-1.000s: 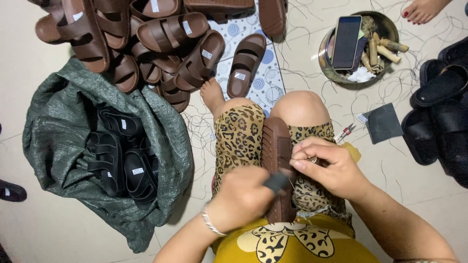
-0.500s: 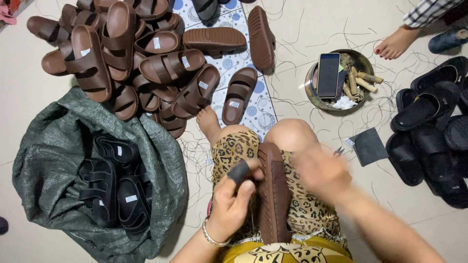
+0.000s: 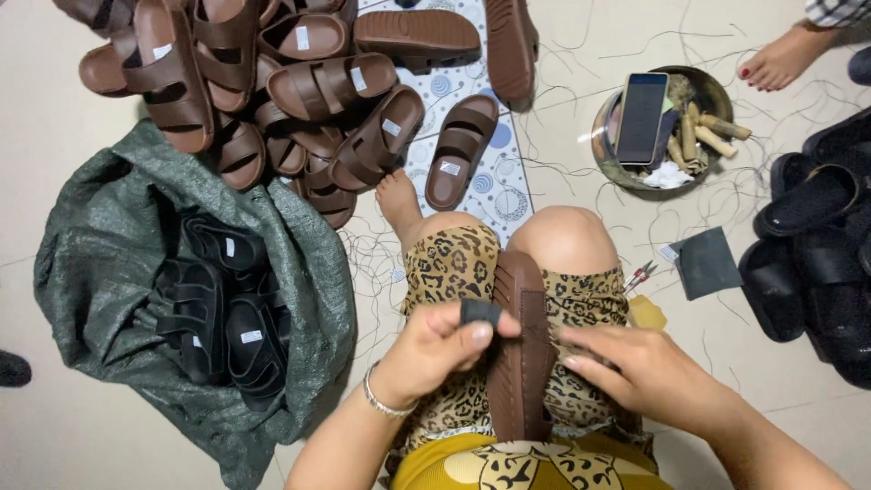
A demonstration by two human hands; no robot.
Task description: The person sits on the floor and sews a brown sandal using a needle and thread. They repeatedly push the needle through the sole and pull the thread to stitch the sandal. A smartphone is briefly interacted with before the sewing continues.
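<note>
A brown sandal (image 3: 521, 345) lies sole up along my lap, between my knees. My left hand (image 3: 440, 349) pinches a small dark pad (image 3: 478, 313) against the sandal's left edge. My right hand (image 3: 640, 367) rests on the sandal's right side with fingers curled on its edge; whether it holds anything small is hidden. I sit on the floor in leopard-print shorts.
A heap of brown sandals (image 3: 272, 91) lies at the top left. A grey-green sack (image 3: 118, 272) holds black sandals (image 3: 222, 304). A metal bowl (image 3: 608, 145) carries a phone (image 3: 641, 116) and sticks. More black sandals (image 3: 817, 263), a dark cloth (image 3: 706, 263), small snips (image 3: 638, 275) and another person's foot (image 3: 782, 56) are to the right.
The view has shifted down and steadied. My left hand moved the dark pad from the sandal's lower part up to its left edge. My right hand settled onto the sandal's right side.
</note>
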